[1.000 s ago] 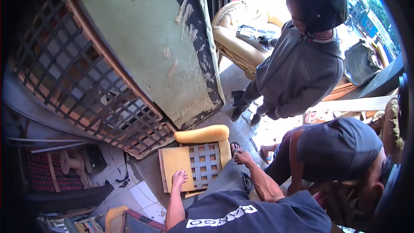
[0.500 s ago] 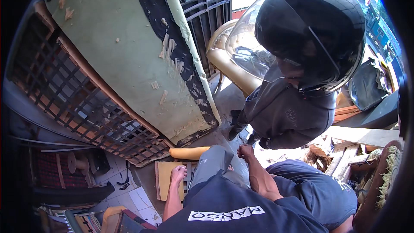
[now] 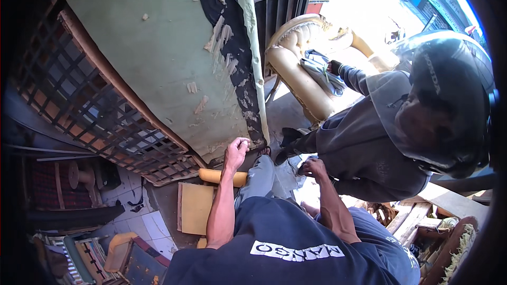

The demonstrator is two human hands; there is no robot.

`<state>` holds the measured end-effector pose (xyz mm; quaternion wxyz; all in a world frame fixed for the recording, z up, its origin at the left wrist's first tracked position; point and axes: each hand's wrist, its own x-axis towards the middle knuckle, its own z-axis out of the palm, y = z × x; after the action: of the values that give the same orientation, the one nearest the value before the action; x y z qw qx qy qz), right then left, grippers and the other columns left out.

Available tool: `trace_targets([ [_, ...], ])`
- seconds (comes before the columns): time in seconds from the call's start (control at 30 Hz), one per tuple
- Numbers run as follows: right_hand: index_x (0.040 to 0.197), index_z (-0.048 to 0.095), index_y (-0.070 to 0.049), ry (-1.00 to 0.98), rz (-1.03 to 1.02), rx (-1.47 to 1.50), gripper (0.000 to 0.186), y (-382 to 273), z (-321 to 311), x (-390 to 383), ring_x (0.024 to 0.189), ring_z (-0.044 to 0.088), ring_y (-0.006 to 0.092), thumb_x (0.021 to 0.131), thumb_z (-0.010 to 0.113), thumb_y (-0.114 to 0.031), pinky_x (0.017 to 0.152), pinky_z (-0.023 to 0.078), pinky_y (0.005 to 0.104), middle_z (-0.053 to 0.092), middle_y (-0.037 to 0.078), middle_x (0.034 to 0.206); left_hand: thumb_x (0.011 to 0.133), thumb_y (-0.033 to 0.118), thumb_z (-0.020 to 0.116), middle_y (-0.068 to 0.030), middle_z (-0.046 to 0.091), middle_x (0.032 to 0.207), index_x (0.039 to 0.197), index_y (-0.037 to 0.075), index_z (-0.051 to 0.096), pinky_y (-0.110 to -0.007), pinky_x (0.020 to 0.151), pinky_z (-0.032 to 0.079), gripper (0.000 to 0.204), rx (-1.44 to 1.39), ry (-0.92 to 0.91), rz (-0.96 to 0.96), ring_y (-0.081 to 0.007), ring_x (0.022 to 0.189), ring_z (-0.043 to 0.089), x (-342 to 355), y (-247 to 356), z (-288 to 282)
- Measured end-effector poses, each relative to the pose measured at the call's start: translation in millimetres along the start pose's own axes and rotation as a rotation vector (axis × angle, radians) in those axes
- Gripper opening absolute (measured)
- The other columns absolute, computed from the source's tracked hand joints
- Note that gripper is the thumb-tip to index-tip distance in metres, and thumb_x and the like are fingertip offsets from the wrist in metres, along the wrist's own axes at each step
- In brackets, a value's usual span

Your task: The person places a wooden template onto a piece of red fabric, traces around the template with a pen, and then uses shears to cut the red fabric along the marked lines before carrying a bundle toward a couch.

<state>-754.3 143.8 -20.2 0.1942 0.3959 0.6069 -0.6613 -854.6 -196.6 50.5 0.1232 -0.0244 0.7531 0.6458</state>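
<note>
My left hand (image 3: pixel 237 152) is raised in front of the lower edge of a pale green foam-covered panel (image 3: pixel 142 47). Its fingers are curled, and I cannot make out anything in them. My right hand (image 3: pixel 313 168) hangs above my lap with bent fingers, close to the dark clothing of a person in a helmet (image 3: pixel 443 105); whatever it may hold is hidden. Beneath my left forearm are a yellow padded roll (image 3: pixel 224 176) and a flat yellowish board (image 3: pixel 195 208). The panel has torn foam scraps stuck along its black border.
The helmeted person stands at my right, one hand on a grey bag (image 3: pixel 322 71) on a worn cream armchair (image 3: pixel 296 74). A frame with woven black straps (image 3: pixel 100 100) leans at left. Scrap wood (image 3: pixel 409 221) lies at right. Furniture parts (image 3: pixel 132 258) lie lower left.
The helmeted person has moved right and reaches to the bag on the armchair. My left hand has risen forward toward the panel's lower edge; my right hand has lowered its fingers.
</note>
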Motion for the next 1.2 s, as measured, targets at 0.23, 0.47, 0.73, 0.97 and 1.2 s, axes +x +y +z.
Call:
trace_targets([
  [0.23, 0.119, 0.055, 0.001, -0.097, -0.156, 0.144, 0.025, -183.3, 51.6, 51.3, 0.060, 0.052, 0.0071, 0.101, 0.057, -0.017, 0.053, 0.046, 0.0224, 0.058, 0.002, 0.083, 0.095, 0.013, 0.059, -0.0112, 0.069, 0.103, 0.113, 0.003, 0.066, -0.033, 0.077, 0.053, 0.022, 0.203, 0.344, -0.115, -0.0209, 0.087, 0.067, 24.8, -59.6, -32.2],
  [0.47, 0.129, 0.055, 0.001, 0.181, -0.282, 0.167, 0.042, -294.6, 28.3, 193.6, 0.077, 0.065, 0.0159, 0.099, 0.061, -0.028, 0.065, 0.057, 0.0288, 0.064, 0.010, 0.103, 0.096, 0.018, 0.058, -0.0300, 0.035, 0.148, 0.140, -0.002, 0.044, -0.056, 0.112, 0.027, 0.050, 1.062, 1.020, 0.565, -0.0443, 0.138, 0.035, 176.4, 103.7, -109.6],
  [0.73, 0.134, 0.052, 0.003, 0.311, -0.269, 0.149, 0.050, -367.5, -13.9, 293.3, 0.087, 0.068, 0.0220, 0.097, 0.061, -0.029, 0.070, 0.059, 0.0334, 0.065, 0.017, 0.117, 0.104, 0.025, 0.035, -0.0380, 0.011, 0.154, 0.148, -0.008, 0.018, -0.062, 0.113, 0.018, 0.057, 1.215, 1.114, 0.788, -0.0537, 0.145, 0.013, 290.3, 58.0, -144.6],
  [0.97, 0.138, 0.052, 0.002, 0.440, -0.242, 0.051, 0.050, -381.0, -20.1, 338.9, 0.090, 0.070, 0.0211, 0.096, 0.059, -0.026, 0.071, 0.060, 0.0330, 0.068, 0.017, 0.112, 0.106, 0.023, 0.028, -0.0340, 0.004, 0.155, 0.149, -0.007, 0.012, -0.065, 0.116, 0.013, 0.055, 1.249, 1.151, 0.760, -0.0541, 0.146, 0.007, 295.2, 52.9, -142.5],
  [1.2, 0.120, 0.066, -0.008, 0.967, -0.506, -0.929, 0.044, -397.6, -2.1, 410.6, 0.116, 0.057, 0.0342, 0.092, 0.060, -0.042, 0.095, 0.046, 0.0499, 0.063, 0.017, 0.118, 0.107, 0.022, 0.025, -0.0359, 0.007, 0.152, 0.145, -0.011, 0.010, -0.061, 0.117, 0.015, 0.053, 1.343, 1.129, 0.688, -0.0542, 0.146, 0.010, 278.4, 25.5, -161.2],
])
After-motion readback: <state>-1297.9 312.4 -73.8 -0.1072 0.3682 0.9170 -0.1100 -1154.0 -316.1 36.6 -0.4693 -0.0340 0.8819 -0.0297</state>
